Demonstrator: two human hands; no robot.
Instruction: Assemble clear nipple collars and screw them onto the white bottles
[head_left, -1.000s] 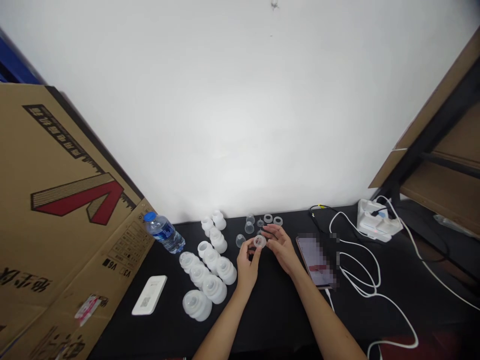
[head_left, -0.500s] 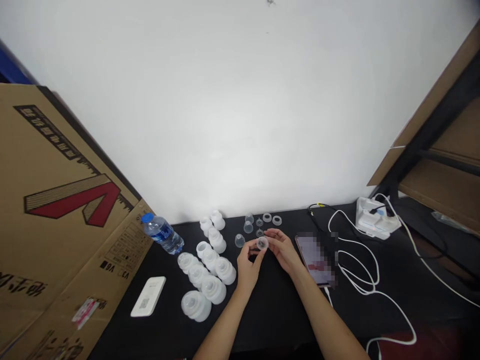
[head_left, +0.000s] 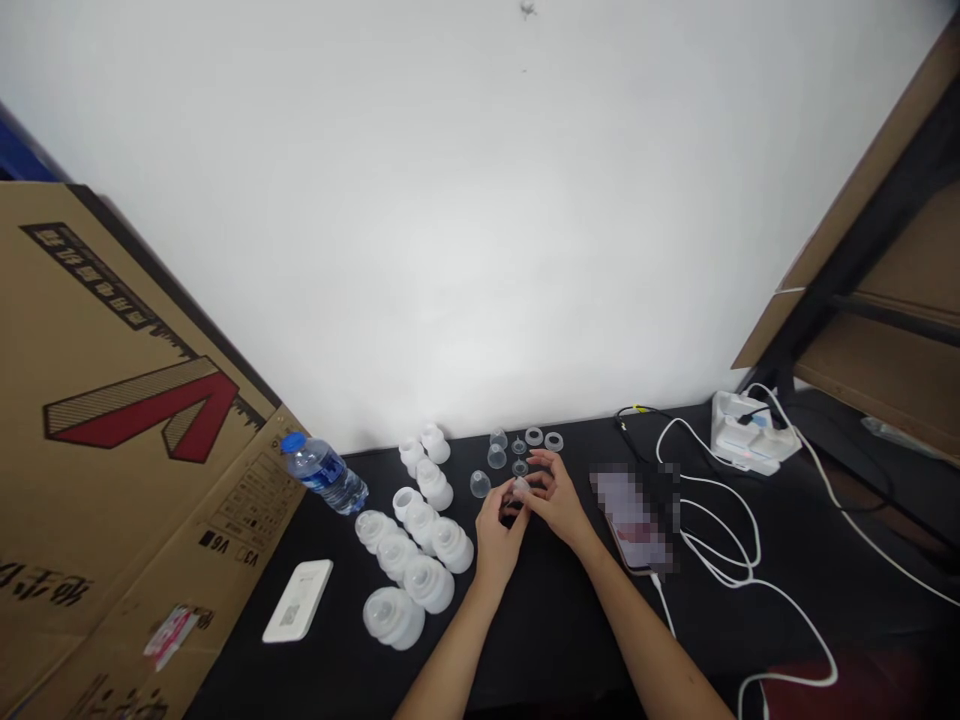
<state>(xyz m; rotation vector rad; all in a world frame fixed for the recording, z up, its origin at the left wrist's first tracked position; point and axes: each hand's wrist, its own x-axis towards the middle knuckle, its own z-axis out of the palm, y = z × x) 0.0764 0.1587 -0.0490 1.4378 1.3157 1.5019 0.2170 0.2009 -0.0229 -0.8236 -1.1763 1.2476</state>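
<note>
Clear silicone piece point(head_left: 518, 487): small and round, pinched just above the table between the fingertips of both hands, with most of it covered by the fingers.

Left hand point(head_left: 496, 532): partly closed, fingers curled up around the near side of the piece, which it has hold of.

Right hand point(head_left: 553, 500): partly closed, fingers bent over the piece from the other side, sharing the hold.

Small parts: clear cups point(head_left: 496, 457) and clear rings point(head_left: 544, 438) sit just beyond the hands.

Frosted parts: white stepped silicone pieces point(head_left: 427, 584) stand in a cluster left of the hands.

Surface: a black table point(head_left: 540, 640) holds a water bottle point(head_left: 326, 474) lying on its side, a white QR-marked box point(head_left: 298, 600), a phone point(head_left: 634, 517) and white cables point(head_left: 720, 530) running to a white charger block point(head_left: 750, 435).

Room: a white wall point(head_left: 450, 220) rises behind; a cardboard carton point(head_left: 112, 440) stands left, a dark shelf frame point(head_left: 847, 250) right.

Hidden: the phone screen is pixelated, and the table's near edge is out of view.
</note>
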